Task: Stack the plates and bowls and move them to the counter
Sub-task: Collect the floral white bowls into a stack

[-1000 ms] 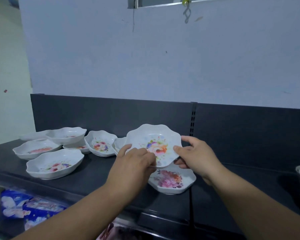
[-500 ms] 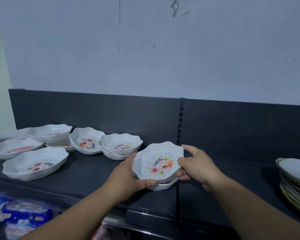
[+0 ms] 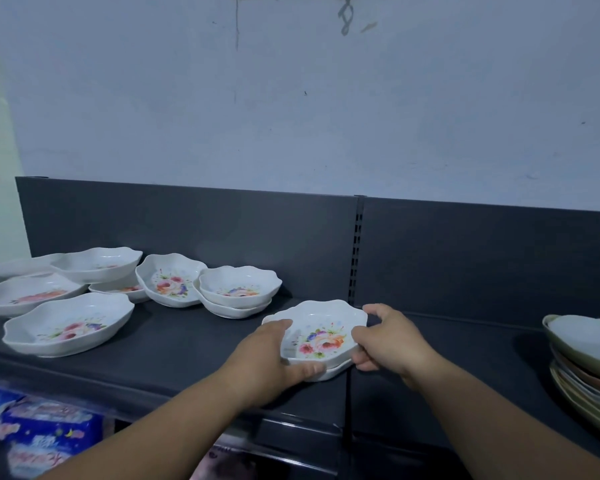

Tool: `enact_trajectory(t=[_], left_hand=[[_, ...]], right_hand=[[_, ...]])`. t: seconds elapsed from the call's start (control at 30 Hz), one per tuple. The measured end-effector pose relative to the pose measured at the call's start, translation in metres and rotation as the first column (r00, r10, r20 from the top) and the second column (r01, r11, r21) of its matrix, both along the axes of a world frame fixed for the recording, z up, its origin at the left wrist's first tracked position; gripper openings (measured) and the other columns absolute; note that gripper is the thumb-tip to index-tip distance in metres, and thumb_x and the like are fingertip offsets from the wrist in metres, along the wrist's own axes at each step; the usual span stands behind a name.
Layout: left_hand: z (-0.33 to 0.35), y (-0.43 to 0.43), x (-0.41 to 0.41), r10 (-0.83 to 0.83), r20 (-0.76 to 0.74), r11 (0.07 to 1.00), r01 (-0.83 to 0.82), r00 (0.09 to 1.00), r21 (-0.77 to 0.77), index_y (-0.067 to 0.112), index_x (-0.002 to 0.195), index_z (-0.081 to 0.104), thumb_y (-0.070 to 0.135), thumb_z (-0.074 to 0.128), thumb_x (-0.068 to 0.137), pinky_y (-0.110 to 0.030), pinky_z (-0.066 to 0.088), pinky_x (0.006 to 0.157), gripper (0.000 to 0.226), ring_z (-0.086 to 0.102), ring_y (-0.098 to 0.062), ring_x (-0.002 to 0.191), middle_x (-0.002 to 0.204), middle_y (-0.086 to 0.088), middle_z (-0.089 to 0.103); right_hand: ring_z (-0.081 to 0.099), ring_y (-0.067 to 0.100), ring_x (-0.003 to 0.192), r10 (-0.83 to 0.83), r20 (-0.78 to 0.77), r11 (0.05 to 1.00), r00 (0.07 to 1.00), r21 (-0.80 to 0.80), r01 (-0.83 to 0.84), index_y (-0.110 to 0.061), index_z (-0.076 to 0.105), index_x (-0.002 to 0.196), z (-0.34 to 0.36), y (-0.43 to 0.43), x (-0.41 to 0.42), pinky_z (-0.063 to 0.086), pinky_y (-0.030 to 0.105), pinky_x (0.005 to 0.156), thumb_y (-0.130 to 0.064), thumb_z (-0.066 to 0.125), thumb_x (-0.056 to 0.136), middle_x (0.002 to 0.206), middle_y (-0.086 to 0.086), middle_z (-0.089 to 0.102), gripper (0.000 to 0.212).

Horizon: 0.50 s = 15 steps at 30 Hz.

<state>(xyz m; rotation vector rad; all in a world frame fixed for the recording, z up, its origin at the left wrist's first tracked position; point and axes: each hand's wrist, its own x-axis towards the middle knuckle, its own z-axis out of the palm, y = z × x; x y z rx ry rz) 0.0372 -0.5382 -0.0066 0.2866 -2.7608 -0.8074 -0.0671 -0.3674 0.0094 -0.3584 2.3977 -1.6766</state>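
A white floral bowl (image 3: pixel 323 332) sits nested on a second white dish (image 3: pixel 329 372) on the dark shelf (image 3: pixel 174 348). My left hand (image 3: pixel 274 362) grips the pair at its left rim, and my right hand (image 3: pixel 388 339) holds its right rim. To the left stand several more white floral bowls: a stacked pair (image 3: pixel 238 289), a tilted one (image 3: pixel 168 284), a large one (image 3: pixel 68 323) near the front edge, and others (image 3: pixel 97 263) behind it.
A stack of green, orange and cream plates (image 3: pixel 586 368) stands at the far right of the shelf. The dark back panel (image 3: pixel 465 258) rises behind. Blue packets (image 3: pixel 39 434) lie on the lower level at the bottom left.
Both hands lowered the floral bowl from a raised, tilted hold onto the dish below it. My view shifted right, showing more of the plate stack.
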Motion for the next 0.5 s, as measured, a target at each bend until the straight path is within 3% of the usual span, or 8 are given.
enact_trajectory(t=[0.1, 0.5], left_hand=[[0.000, 0.002, -0.004, -0.020, -0.008, 0.999, 0.020, 1.000, -0.025, 0.026, 0.149, 0.024, 0.064, 0.067, 0.071, -0.020, 0.026, 0.107, 0.097, 0.030, -0.010, 0.139, 0.154, 0.009, 0.027], [0.002, 0.006, 0.000, -0.036, 0.000, 0.995, 0.036, 0.999, -0.098, 0.026, 0.147, 0.027, 0.059, 0.069, 0.072, -0.020, 0.026, 0.109, 0.092, 0.030, -0.010, 0.139, 0.153, 0.008, 0.028]], right_hand=[[0.072, 0.021, 0.067, 0.005, -0.017, 1.000, 1.000, 0.007, -0.005, -0.019, 0.042, 0.140, -0.001, 0.002, 0.000, 0.062, 0.035, 0.062, -0.009, 0.056, 0.083, 0.086, 0.015, 0.071, 0.060], [0.070, 0.017, 0.071, 0.024, -0.063, 0.998, 0.998, 0.063, -0.020, -0.021, 0.039, 0.144, 0.000, 0.018, 0.001, 0.058, 0.026, 0.057, -0.028, 0.067, 0.083, 0.095, -0.001, 0.061, 0.068]])
